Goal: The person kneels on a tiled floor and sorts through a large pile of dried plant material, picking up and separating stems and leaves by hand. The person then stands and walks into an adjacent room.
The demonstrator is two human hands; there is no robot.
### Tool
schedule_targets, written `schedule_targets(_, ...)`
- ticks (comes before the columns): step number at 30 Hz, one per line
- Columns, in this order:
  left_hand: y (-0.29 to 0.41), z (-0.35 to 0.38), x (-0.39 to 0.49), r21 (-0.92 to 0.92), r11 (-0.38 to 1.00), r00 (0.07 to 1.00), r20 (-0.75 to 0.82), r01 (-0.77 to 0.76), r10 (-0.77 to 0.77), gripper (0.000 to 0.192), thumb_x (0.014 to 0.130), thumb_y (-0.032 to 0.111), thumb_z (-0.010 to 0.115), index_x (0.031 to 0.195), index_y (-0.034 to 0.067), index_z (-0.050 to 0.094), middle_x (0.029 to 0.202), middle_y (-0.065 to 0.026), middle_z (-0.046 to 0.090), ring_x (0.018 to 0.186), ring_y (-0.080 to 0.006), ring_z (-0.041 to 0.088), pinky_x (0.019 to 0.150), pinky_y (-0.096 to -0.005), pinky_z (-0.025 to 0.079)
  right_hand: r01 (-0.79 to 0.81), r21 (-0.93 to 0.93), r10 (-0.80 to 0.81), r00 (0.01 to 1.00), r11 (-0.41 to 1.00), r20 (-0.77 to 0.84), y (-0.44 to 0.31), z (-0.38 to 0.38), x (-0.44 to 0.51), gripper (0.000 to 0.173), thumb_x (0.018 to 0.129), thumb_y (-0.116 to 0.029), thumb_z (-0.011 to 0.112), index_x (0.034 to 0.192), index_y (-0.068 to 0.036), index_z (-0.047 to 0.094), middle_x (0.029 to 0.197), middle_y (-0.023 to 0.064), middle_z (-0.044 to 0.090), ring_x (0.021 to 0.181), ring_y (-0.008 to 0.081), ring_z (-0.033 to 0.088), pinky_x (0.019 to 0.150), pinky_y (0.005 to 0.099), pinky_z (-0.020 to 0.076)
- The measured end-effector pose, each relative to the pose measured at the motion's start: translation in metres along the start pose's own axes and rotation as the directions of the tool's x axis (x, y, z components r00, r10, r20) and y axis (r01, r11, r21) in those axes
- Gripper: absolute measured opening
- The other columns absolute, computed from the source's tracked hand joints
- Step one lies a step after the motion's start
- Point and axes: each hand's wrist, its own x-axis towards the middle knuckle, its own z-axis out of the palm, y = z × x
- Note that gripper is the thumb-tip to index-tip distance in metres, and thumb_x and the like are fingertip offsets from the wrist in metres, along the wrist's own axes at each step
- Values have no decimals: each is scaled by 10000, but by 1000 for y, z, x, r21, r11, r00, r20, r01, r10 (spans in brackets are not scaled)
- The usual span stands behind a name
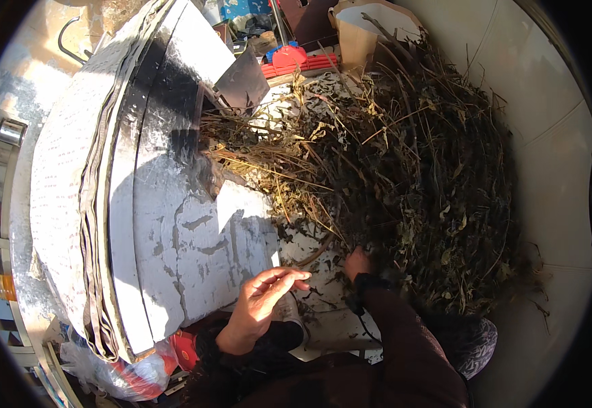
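A large heap of dried, leafy plant stalks (pixel 428 173) fills the middle and right of the view. My right hand (pixel 358 262) reaches the heap's near left edge, close to thin stems. Its fingertips are lost in shadow among the stalks, so a grip cannot be made out. To the left, my left hand (pixel 263 303) hovers in sunlight above the littered pale floor (pixel 296 250), apart from the heap. Its thumb and fingers are drawn together at the tips, with nothing visible between them. Several stalks spread left toward a worn white-painted wooden surface (pixel 199 255).
Layered cloth (pixel 71 204) covers the wooden piece's far left side. Behind the heap stand a red broom head (pixel 289 56) and a brown paper bag (pixel 360 38). A pale panel (pixel 546 168) bounds the right. A plastic bag (pixel 122 372) lies at lower left.
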Motion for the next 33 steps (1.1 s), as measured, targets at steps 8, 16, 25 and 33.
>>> schedule_targets(8,-8,12,15,19,997,993,-89,78,-76,241,995,130,526,1112,-58,622,1103,-140,665,957,-206,642,917,-346,482,96,616,-60,995,782,-78,-55,27,-62,299,1005,-241,452,1129,30,472,760,231,570,693,438,554,619,543,429)
schedule_targets(16,-12,19,24,0,1000,995,-95,-8,8,243,986,152,555,1117,-42,622,1103,-137,668,944,-200,654,899,-332,493,82,918,45,993,388,-108,-102,-7,-82,294,1027,-283,450,928,-6,451,702,151,527,601,302,521,566,413,414)
schedule_targets(25,-15,6,8,19,964,939,-223,-264,262,237,959,170,617,1124,0,622,1059,-86,675,898,-150,643,845,-284,498,380,837,-99,923,393,-373,-133,-105,-83,323,1041,-341,416,923,-42,450,672,50,469,605,167,461,562,347,413)
schedule_targets(33,-18,-17,-4,119,924,889,-250,-365,383,269,953,199,624,1139,4,632,1052,-64,667,893,-135,629,780,-267,482,493,842,-296,856,217,-425,-170,-248,-138,259,1036,-345,439,1051,-93,498,705,8,461,597,95,462,519,248,395)
